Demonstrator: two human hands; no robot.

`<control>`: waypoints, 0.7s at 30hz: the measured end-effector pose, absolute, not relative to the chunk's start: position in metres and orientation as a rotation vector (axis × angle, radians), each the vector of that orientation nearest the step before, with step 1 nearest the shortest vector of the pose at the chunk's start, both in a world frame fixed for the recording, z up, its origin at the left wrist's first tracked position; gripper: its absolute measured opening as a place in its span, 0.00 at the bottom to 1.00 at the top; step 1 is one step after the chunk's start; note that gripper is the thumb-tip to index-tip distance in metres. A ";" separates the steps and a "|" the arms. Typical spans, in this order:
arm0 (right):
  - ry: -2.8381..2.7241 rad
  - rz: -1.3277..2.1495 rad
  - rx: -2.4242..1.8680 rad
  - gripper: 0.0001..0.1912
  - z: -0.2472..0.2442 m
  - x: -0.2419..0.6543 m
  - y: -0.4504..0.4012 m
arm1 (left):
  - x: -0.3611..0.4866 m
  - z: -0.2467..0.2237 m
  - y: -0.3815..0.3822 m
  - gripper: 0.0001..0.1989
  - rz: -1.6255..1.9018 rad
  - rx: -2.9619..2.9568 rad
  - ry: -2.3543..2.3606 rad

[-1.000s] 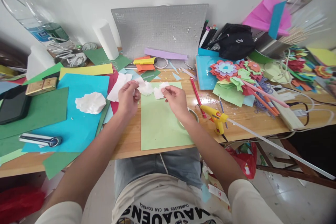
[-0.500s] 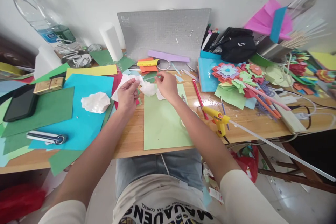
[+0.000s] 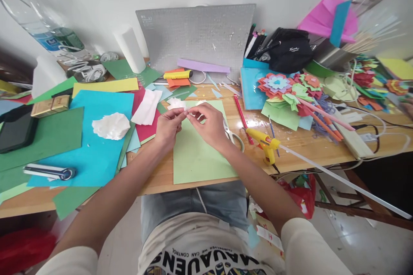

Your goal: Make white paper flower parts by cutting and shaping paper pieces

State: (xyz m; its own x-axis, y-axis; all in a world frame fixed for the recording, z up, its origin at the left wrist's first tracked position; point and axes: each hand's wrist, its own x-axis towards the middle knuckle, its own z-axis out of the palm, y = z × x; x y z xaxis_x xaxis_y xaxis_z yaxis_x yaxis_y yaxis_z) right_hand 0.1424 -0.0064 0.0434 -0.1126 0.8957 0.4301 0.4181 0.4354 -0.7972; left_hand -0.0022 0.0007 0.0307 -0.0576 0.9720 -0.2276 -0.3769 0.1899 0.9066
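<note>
My left hand (image 3: 168, 128) and my right hand (image 3: 209, 125) meet fingertip to fingertip above a light green sheet (image 3: 201, 163). Both are closed in a pinch on a small piece of white tissue paper (image 3: 185, 109), mostly hidden by the fingers. Just behind the hands lies crumpled white tissue (image 3: 176, 102). Left of my left hand, a flat white tissue piece (image 3: 147, 107) rests on red paper (image 3: 138, 99). Scissors (image 3: 232, 135) lie partly under my right wrist at the green sheet's right edge.
On blue paper (image 3: 106, 159) at left sit a crumpled white tissue bundle (image 3: 111, 126) and a stapler (image 3: 50, 171). At right are a yellow glue gun (image 3: 265, 142), a red pen (image 3: 242, 116) and paper flowers (image 3: 278, 86). A grey cutting mat (image 3: 196, 34) leans on the wall.
My left hand has left the flat white tissue and moved right and nearer me. My right hand has come lower, and the fingertips now meet. The scissors show more.
</note>
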 end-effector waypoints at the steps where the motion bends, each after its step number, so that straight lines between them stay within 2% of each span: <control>1: -1.689 0.644 -1.145 0.06 0.041 0.143 -0.007 | 0.000 0.029 -0.001 0.21 1.262 0.736 1.093; 11: -1.390 1.007 -1.159 0.11 0.029 0.145 -0.007 | 0.002 0.019 -0.003 0.17 1.291 1.069 1.180; 21: -1.374 0.986 -1.145 0.08 0.026 0.146 -0.005 | 0.002 0.021 -0.005 0.18 1.263 1.271 1.236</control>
